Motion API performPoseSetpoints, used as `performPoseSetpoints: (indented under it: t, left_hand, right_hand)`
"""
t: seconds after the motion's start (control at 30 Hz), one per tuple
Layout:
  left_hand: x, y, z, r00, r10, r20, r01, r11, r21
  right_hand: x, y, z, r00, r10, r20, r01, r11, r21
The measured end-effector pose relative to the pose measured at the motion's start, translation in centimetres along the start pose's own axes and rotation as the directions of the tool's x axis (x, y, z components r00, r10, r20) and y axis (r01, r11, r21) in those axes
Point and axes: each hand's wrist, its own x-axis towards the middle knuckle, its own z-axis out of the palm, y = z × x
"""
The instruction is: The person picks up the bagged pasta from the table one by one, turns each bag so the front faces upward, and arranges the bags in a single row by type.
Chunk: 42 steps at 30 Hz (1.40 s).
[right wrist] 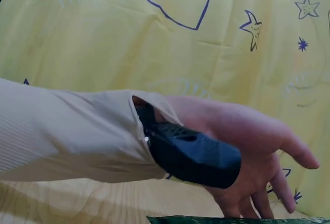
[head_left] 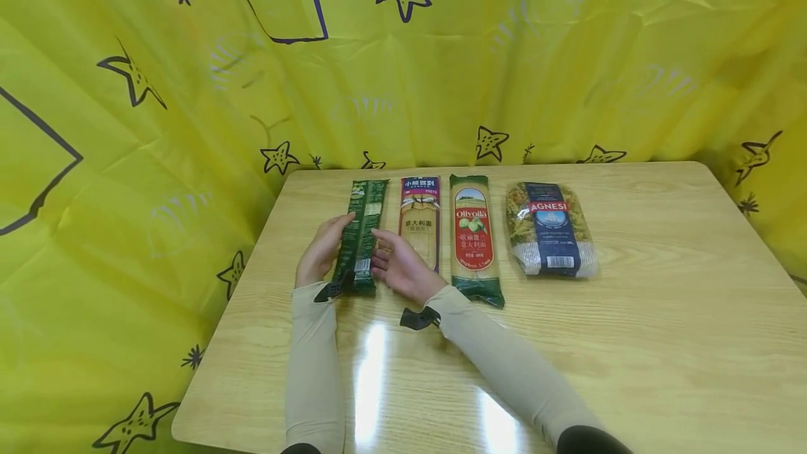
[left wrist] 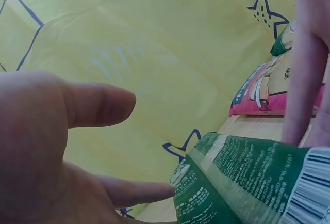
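Observation:
A green packet (head_left: 361,230) with small printed text and a barcode lies at the left of the row on the table. My left hand (head_left: 323,249) is along its left side, thumb and fingers spread. In the left wrist view a fingertip meets the edge of the green packet (left wrist: 232,177). My right hand (head_left: 403,268) is at the packet's right side, its fingers loosely extended close to the edge. That hand also overlaps part of a purple-and-tan pasta packet (head_left: 419,219). In the right wrist view the right hand (right wrist: 247,152) has its fingers apart.
Right of the purple-and-tan packet lies a spaghetti packet (head_left: 473,237) with a red label. Further right is a bag of Agnesi spiral pasta (head_left: 550,230). The wooden table (head_left: 662,314) ends at a yellow curtain (head_left: 441,76) behind and on the left.

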Motion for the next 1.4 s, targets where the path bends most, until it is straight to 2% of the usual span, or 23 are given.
performPoseSetpoints:
  t: [0.1, 0.2, 0.4, 0.57, 0.77, 0.93, 1.07, 1.4]
  left_hand:
    - [0.0, 0.1, 0.1, 1.0, 0.004, 0.016, -0.003, 1.0, -0.011]
    - [-0.1, 0.1, 0.2, 1.0, 0.004, 0.024, -0.004, 1.0, -0.004]
    - [-0.2, 0.0, 0.0, 0.999, 0.017, 0.048, -0.02, 0.997, 0.072]
    - [-0.4, 0.1, -0.3, 0.998, 0.006, 0.06, -0.013, 0.992, 0.123]
    - [-1.4, 0.6, -0.9, 0.998, -0.03, 0.063, 0.011, 0.962, 0.274]
    - [-2.1, 1.0, -1.0, 0.995, -0.045, 0.089, 0.012, 0.94, 0.342]
    - [-2.2, 0.9, -1.1, 0.992, -0.032, 0.123, -0.013, 0.938, 0.346]
    - [-1.7, 0.2, -1.1, 0.981, 0.01, 0.193, -0.062, 0.962, 0.265]
  right_hand:
    - [0.0, 0.0, 0.0, 1.0, -0.011, -0.014, 0.011, 1.0, -0.01]
    - [0.1, 0.0, 0.1, 1.0, -0.018, -0.022, 0.018, 1.0, 0.019]
    - [0.1, 0.2, -0.1, 1.0, 0.022, 0.019, -0.023, 0.999, 0.025]
    - [0.2, 0.4, -0.3, 0.997, 0.021, 0.077, -0.022, 1.0, 0.008]
    - [0.2, 0.5, -0.4, 0.996, 0.003, 0.094, -0.002, 1.0, -0.006]
    - [0.1, 0.6, -0.3, 0.993, -0.009, 0.114, 0.009, 1.0, 0.0]
    - [0.0, 0.7, 0.0, 0.994, -0.022, 0.107, 0.024, 0.999, -0.023]
    - [-0.8, 0.4, 0.9, 0.993, -0.068, 0.098, 0.078, 0.992, -0.101]
